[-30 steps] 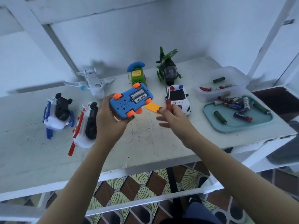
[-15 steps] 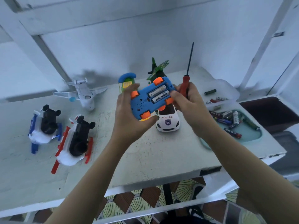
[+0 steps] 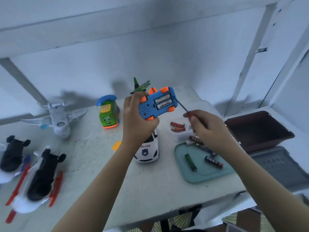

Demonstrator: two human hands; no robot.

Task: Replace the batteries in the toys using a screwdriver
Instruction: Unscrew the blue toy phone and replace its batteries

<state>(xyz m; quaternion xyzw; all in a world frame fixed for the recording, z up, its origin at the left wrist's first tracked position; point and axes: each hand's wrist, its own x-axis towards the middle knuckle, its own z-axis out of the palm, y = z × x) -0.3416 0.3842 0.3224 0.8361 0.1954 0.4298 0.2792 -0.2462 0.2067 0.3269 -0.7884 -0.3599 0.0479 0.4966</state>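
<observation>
Your left hand (image 3: 137, 121) grips the blue car (image 3: 148, 108) underside up, two batteries (image 3: 163, 102) exposed. Your right hand (image 3: 209, 131) pinches the screwdriver (image 3: 182, 107), its tip at the car's edge.

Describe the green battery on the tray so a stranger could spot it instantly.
Find the teal tray on the right side of the table, beside the white police car. The green battery lies in its left half. It is the only green one there; the dark battery beside it has red markings.
</observation>
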